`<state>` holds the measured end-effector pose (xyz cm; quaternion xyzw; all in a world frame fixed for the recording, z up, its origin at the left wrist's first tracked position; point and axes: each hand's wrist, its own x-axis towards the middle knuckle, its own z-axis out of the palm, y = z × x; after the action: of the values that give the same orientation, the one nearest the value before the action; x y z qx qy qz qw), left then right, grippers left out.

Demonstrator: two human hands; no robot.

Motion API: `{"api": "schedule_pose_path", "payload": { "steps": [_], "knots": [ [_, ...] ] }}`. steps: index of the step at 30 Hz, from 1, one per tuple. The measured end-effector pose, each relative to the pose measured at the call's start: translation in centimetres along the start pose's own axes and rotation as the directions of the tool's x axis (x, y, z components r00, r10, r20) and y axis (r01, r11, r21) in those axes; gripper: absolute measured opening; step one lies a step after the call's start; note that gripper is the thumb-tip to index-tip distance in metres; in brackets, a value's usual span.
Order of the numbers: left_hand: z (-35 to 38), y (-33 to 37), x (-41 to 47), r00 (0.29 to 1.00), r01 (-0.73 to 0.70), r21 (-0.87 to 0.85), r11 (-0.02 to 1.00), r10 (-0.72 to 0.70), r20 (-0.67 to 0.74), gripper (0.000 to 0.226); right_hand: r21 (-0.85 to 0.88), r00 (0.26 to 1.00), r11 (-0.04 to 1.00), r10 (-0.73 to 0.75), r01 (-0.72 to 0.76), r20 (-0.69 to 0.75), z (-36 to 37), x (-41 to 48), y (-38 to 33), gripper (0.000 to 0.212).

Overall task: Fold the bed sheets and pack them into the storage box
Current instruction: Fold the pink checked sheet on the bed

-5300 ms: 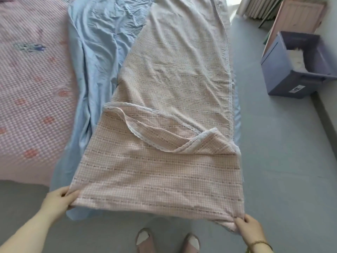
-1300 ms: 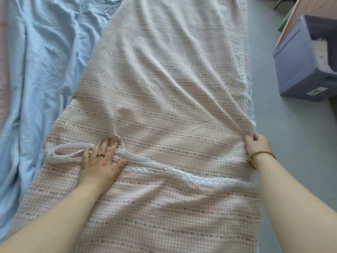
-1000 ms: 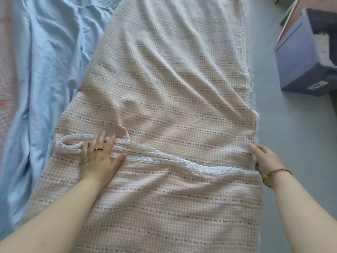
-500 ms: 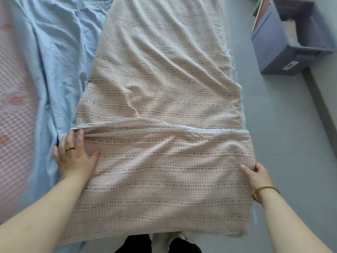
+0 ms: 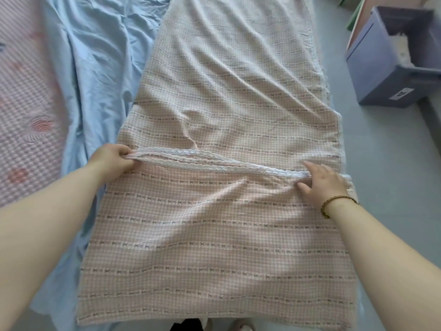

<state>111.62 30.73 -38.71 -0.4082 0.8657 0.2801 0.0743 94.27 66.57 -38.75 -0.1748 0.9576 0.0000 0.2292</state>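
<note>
While the near end of the pink gingham cloth sheet with rows of small dark crosses lies doubled back on itself across the lower middle of the frame, its white lace-trimmed hem runs from side to side just above centre. The left grip, at centre left, has its fingers curled and pinches the left end of that hem. The right grip, at centre right, is flat, fingers straight and spread a little, pressing down on the hem's right end and holding nothing. The sheet rests on the bed, beyond the hem it stretches in one long, wrinkled strip to the top of the frame, and its near edge hangs toward the grey floor at the bottom.

As I judge it, the task is early: this sheet seems narrowed lengthwise and has one crosswise fold being squared up, with several more folds needed before it makes a packable bundle. The pale blue sheet, crumpled at upper left beside and partly under the pink one, is not folded at all. The blue-grey plastic storage box stands open on the floor at upper right, well apart from both grips, with something white inside that I cannot identify; neither sheet is in it
</note>
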Motion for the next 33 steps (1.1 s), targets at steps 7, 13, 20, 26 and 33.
{"api": "schedule_pose_path", "payload": {
  "steps": [7,13,20,26,33],
  "knots": [
    [-2.9,-1.3,2.7,0.996,-0.005,-0.081,0.997,0.012,0.088,0.012,-0.062,0.995,0.996,-0.074,0.069,-0.071,-0.6,2.3,-1.1,0.03],
    [-2.3,-0.3,4.5,0.999,-0.021,-0.135,0.991,0.014,-0.052,0.017,-0.032,0.953,0.999,-0.026,0.017,-0.302,-1.4,3.4,-2.2,0.031],
    [2.8,-0.9,2.2,0.972,-0.017,-0.126,0.992,-0.013,-0.234,0.048,0.041,0.964,0.996,0.089,-0.081,-0.25,2.2,2.8,-4.0,0.053],
    [6.5,-4.7,-7.3,0.964,0.076,-0.011,0.997,-0.076,-0.255,0.066,0.071,0.995,0.994,0.091,-0.088,-0.049,6.5,-3.8,-3.3,0.055],
    [7.5,-8.5,-18.5,0.717,0.593,-0.448,0.669,-0.692,-0.086,0.048,0.429,0.997,0.902,0.073,-0.057,-0.021,9.8,-13.5,-0.7,0.038]
  ]
}}
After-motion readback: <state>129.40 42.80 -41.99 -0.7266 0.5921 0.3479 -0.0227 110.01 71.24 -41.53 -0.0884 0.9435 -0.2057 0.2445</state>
